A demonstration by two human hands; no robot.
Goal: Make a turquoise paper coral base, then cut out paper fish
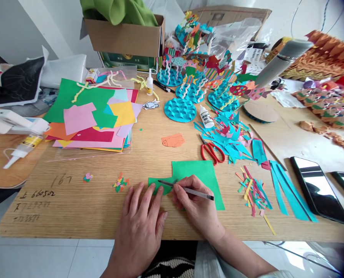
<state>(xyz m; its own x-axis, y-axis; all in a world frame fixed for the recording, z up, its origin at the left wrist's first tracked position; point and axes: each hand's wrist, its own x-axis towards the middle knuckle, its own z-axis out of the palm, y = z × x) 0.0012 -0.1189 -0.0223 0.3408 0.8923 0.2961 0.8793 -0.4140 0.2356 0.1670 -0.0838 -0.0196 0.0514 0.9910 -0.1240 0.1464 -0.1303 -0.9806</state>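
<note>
My right hand [195, 202] is closed around a pen [198, 192], its tip on the left part of a green sheet of paper [197, 172]. Flat beside it lies my left hand [141, 216], fingers spread, with fingertips touching the paper's left strip. Whatever is drawn there is too small to make out. Above the sheet is an orange paper piece [174, 140] with a fish outline on it. Red-handled scissors [213, 153] rest to the right of that piece. A small pile of bright paper bits [121, 182] sits left of my left hand.
Coloured paper sheets [88, 116] are stacked at the left. Blue paper scraps [232, 135], thin strips [254, 191] and a phone [319, 189] lie right. Decorated blue discs [191, 90], a glue bottle [206, 117] and a cardboard box [125, 36] stand farther back.
</note>
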